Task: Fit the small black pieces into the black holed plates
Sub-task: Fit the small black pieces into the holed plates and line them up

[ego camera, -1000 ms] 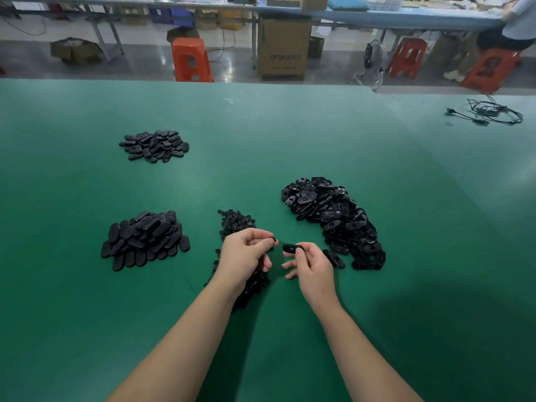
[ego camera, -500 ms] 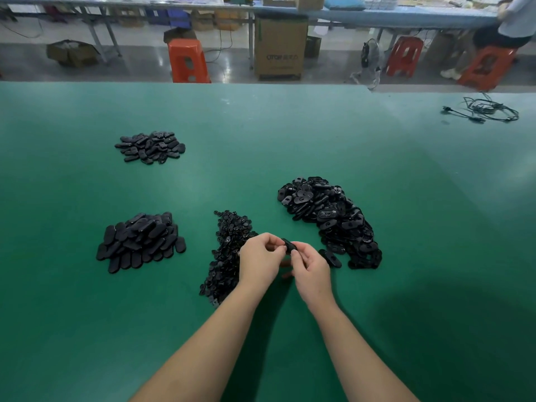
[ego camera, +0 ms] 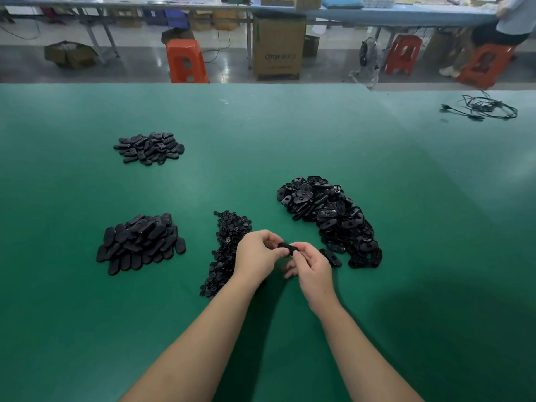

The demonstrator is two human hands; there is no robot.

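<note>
Both hands meet above the green table (ego camera: pixel 290 134) on one black oval holed plate (ego camera: pixel 287 247). My left hand (ego camera: pixel 256 253) pinches its left end and my right hand (ego camera: pixel 311 266) pinches its right end. Whether a small piece sits between the left fingers is hidden. A strip-shaped heap of small black pieces (ego camera: pixel 227 245) lies just left of my left hand. A large heap of black holed plates (ego camera: pixel 330 219) lies to the right of my right hand, with one loose plate (ego camera: pixel 330 256) beside it.
Two piles of black oval parts lie to the left, one near (ego camera: pixel 139 242) and one farther back (ego camera: pixel 149 147). A coiled black cable (ego camera: pixel 484 108) lies at the far right. Beyond the table edge stand orange stools (ego camera: pixel 185 60), a cardboard box (ego camera: pixel 277 44) and a seated person (ego camera: pixel 510 21).
One second ago the hands were apart, the right holding the plate. They have come together, and now both pinch the plate between them.
</note>
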